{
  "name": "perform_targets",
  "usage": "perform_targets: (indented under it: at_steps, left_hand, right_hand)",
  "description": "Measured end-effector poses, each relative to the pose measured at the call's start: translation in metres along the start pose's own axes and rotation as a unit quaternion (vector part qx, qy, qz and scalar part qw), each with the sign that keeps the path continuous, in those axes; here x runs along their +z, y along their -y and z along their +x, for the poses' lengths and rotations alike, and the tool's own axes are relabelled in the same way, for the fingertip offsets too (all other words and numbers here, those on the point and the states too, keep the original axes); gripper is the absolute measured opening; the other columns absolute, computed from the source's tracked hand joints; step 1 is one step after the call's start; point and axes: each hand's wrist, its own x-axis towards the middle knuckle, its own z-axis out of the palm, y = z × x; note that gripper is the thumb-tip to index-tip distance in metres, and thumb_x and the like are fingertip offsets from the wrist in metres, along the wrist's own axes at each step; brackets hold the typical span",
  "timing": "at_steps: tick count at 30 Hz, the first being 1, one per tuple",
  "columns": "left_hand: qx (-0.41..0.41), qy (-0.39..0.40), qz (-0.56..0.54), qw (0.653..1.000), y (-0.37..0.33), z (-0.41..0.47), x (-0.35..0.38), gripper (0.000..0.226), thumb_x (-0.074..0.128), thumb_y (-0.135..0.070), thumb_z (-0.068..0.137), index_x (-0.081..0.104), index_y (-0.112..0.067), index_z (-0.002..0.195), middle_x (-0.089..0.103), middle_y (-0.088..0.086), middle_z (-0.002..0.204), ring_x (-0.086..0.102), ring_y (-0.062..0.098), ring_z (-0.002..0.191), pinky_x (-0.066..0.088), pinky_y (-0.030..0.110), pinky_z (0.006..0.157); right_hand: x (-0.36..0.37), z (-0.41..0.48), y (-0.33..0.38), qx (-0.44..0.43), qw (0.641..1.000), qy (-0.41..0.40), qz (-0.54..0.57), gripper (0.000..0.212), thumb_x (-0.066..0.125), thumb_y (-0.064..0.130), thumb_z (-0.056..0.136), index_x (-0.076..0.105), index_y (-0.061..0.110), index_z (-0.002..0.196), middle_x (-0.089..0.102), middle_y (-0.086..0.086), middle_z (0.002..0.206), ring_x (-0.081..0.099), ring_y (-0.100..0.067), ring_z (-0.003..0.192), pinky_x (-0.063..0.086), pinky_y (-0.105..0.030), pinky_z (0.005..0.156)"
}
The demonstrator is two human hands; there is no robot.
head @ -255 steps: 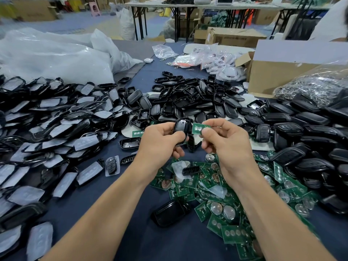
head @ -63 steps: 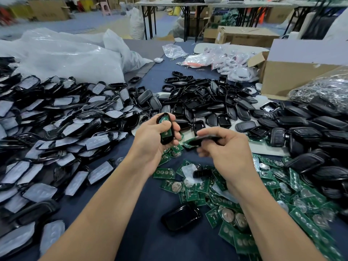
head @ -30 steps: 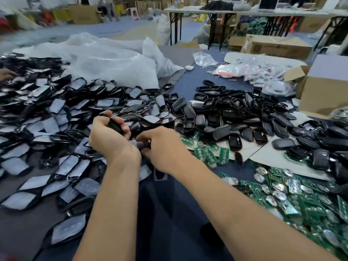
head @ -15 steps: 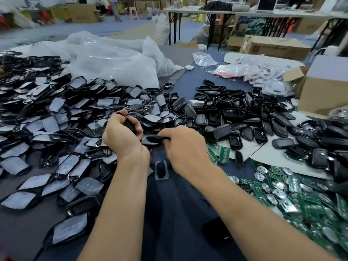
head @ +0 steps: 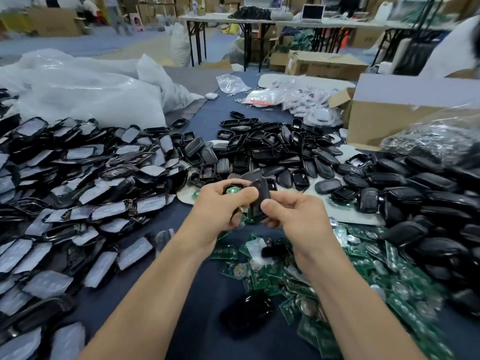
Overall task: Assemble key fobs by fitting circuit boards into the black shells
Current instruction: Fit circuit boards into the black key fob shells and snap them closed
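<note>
Fingers [head: 217,187] of left hand [head: 218,206] gripping board-filled shell [head: 232,189], right hand [head: 293,216] pinching cover [head: 261,193], blue cloth [head: 202,294] between forearms

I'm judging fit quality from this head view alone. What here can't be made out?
- Head view: circuit board in the shell gripped by the left hand: only a green sliver shows; thumb and black cover hide its seating.
- That cover, pinched by the right hand: lower end hidden behind its fingers.
- Near the bottom, dark fob: blurred, face unreadable.
- Top right, person: cut off by the edge.
</note>
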Motion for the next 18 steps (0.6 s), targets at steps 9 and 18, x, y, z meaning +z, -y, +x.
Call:
perform_targets:
  at_steps: [9,18]
  left_hand:
    - [0.058,-0.045,0.021,0.997,0.001,0.0,0.002,0.024,0.079,-0.009,0.086,0.08,-0.029,0.072,0.057,0.001,0.052,0.045,0.013,0.043,0.031,0.022,0.037]
    - [0.284,0.019,0.131,0.95,-0.005,-0.002,-0.002,0.028,0.082,-0.002,0.075,0.083,-0.027,0.085,0.08,-0.004,0.092,0.076,0.012,0.09,0.055,0.019,0.083]
  right_hand:
    - [-0.006,0.006,-0.013,-0.018,0.994,-0.081,-0.071,0.007,0.086,0.027,0.081,0.08,0.023,0.081,0.077,0.002,0.071,0.068,-0.009,0.059,0.055,-0.028,0.061]
    - [-0.002,-0.005,0.003,0.168,0.927,0.1,0.321,0.033,0.054,0.026,0.106,0.066,-0.003,0.116,0.078,-0.019,0.101,0.078,-0.023,0.088,0.062,-0.028,0.07]
